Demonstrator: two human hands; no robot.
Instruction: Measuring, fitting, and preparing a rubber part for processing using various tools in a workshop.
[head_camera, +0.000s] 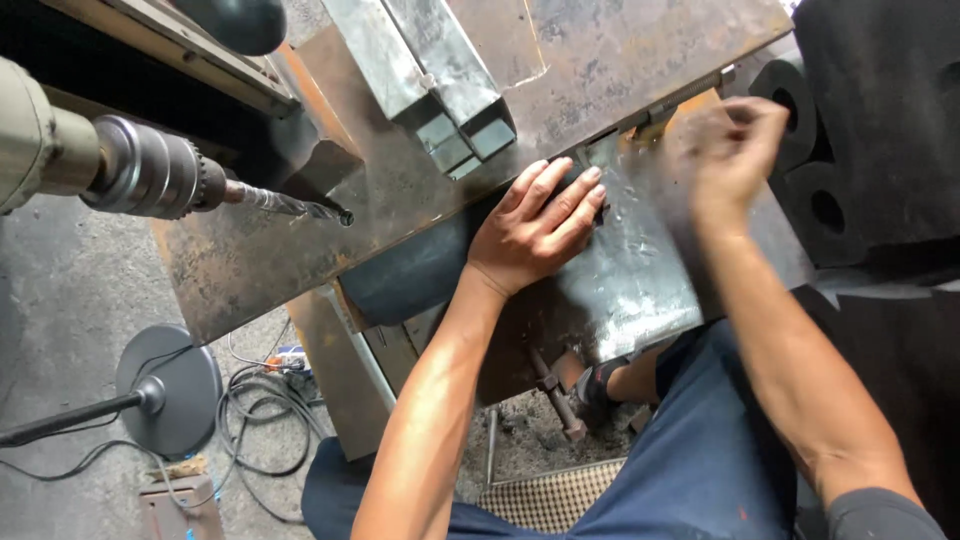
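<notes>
Two hands work over a shiny steel plate that lies on the rusty table, just below two square steel tubes resting side by side. The left hand lies open and flat, fingers spread, pressing on the plate's upper left part near the table's edge. The right hand hovers over the plate's upper right corner; it is blurred with motion, so I cannot tell whether it is open or pinching something. A drill chuck with its twist bit points toward the table from the left, well apart from both hands.

To do this well, I would keep the left palm's weight squarely down so the plate cannot slide (thin sheet shifts easily), and keep fingers off the sharp edges.
</notes>
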